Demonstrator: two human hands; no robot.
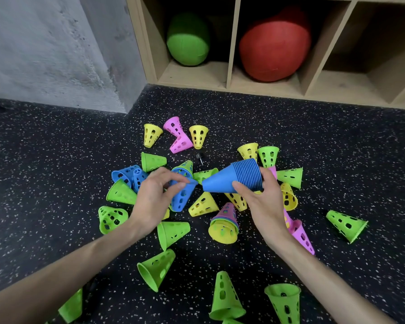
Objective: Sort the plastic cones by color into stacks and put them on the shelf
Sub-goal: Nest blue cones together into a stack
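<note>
- Green cones lie tipped over nearest the person, scattered on the speckled floor, not yet gathered.
- Right hand grips the blue stack sideways, tip pointing left, probably so another cone can slide on.
- Left hand pinches the rim of a loose blue cone, its mouth facing the stack's tip.
- Yellow and pink cones lie beyond.
- Farther back, the shelf holds a green ball and a red ball; no cones there.
</note>
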